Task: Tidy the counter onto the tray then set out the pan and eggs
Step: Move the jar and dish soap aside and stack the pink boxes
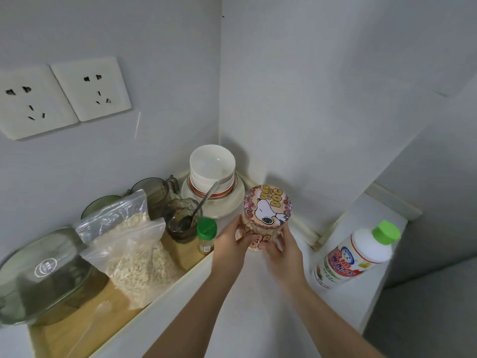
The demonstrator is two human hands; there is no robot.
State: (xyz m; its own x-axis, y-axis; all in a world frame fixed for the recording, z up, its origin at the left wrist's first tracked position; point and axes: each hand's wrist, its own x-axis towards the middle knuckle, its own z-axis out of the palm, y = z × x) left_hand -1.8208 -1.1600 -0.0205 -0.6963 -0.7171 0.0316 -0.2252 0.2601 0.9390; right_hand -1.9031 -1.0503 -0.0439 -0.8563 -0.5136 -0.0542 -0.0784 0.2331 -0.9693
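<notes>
Both hands hold a round cartoon-dog jar (267, 215) just right of the wooden tray (165, 288). My left hand (229, 241) grips its left side and my right hand (282, 245) grips its right side. I cannot tell whether the jar stands on the white counter (258, 306) or is lifted off it. The tray has a white rim and holds a zip bag of oats (131, 251), a green-capped spice bottle (206, 235), a dark glass with a spoon (183, 220) and an upturned glass bowl (46, 275). No pan or eggs are in view.
Stacked white bowls on a plate (213, 182) fill the back corner beside glass mugs (154, 192). A white bottle with a green cap (356, 254) stands on the counter at the right near its edge. Two wall sockets (62, 96) sit at upper left.
</notes>
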